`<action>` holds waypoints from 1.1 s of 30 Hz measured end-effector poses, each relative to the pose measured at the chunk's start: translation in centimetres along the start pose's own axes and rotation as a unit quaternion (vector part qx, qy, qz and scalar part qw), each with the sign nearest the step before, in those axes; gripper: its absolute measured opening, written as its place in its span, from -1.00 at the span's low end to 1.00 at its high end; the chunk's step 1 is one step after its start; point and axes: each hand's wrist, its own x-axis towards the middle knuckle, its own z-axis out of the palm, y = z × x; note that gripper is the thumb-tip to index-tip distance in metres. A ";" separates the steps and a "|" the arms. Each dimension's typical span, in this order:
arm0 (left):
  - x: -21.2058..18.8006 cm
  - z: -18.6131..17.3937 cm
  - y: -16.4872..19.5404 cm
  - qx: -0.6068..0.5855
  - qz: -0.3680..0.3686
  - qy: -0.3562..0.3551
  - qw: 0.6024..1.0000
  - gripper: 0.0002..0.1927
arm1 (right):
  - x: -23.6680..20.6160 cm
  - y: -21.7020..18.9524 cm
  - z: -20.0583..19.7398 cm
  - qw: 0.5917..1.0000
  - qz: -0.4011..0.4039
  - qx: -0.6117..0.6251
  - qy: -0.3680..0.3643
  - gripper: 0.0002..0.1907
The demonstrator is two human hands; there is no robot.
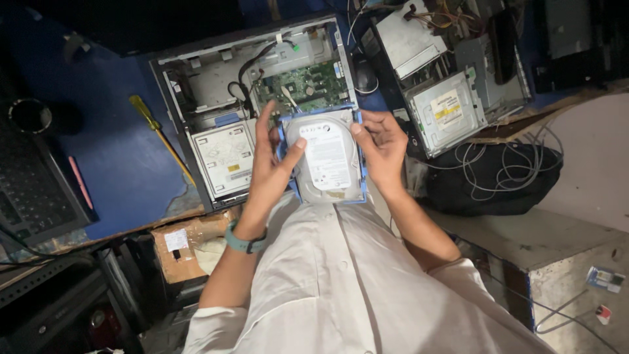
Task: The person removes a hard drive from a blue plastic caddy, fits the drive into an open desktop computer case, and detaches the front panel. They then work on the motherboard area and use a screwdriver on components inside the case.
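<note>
A silver hard drive (327, 160) with a white label sits in a blue plastic caddy (283, 131), held up in front of my chest. My left hand (270, 170) grips its left side, thumb across the label. On the right edge my right hand (383, 147) holds it, thumb at the top corner. Just beyond stands an open desktop computer case (190, 88) with a green motherboard (308, 82) and a white-labelled optical drive (226, 157).
A yellow-handled screwdriver (157, 131) lies on the blue table left of the case. A second opened computer (445, 72) sits at the right, above a tangle of grey cables (511, 167). A black keyboard (33, 190) is at far left, a cardboard box (187, 252) below the table.
</note>
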 end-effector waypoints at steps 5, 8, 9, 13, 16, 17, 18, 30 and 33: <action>2.3 -2.1 3.7 0.293 -0.017 -0.115 0.949 -0.52 | 0.7 0.4 -0.6 0.996 0.036 0.014 -0.083 -0.77; 5.4 -2.2 4.9 0.281 0.027 -0.205 0.937 -0.57 | 1.0 0.6 -0.5 0.989 0.058 0.052 -0.127 -0.77; 6.5 -1.7 5.0 0.272 0.008 -0.255 0.928 -0.56 | 0.9 0.5 -0.5 0.986 0.070 0.062 -0.135 -0.76; 7.6 -0.6 5.3 0.254 0.033 -0.313 0.915 -0.55 | 0.1 0.2 -0.6 0.989 0.022 0.043 -0.141 -0.74; 7.3 -0.5 5.4 0.228 0.043 -0.325 0.917 -0.54 | -0.7 0.0 -0.8 0.990 0.005 0.043 -0.134 -0.73; 7.1 -0.6 5.5 0.219 0.032 -0.325 0.919 -0.54 | -0.9 0.0 -0.8 0.990 0.004 0.043 -0.136 -0.72; 7.0 -0.6 5.5 0.209 0.023 -0.325 0.922 -0.54 | -1.0 -0.1 -0.8 0.989 0.001 0.041 -0.140 -0.72; 6.5 -1.1 5.1 0.139 -0.030 -0.328 0.934 -0.57 | -1.3 -1.4 -0.7 0.985 0.000 0.045 -0.169 -0.69; 6.8 -1.4 3.6 0.144 -0.025 -0.314 0.938 -0.60 | -0.4 -1.4 -0.4 0.985 0.027 0.015 -0.169 -0.70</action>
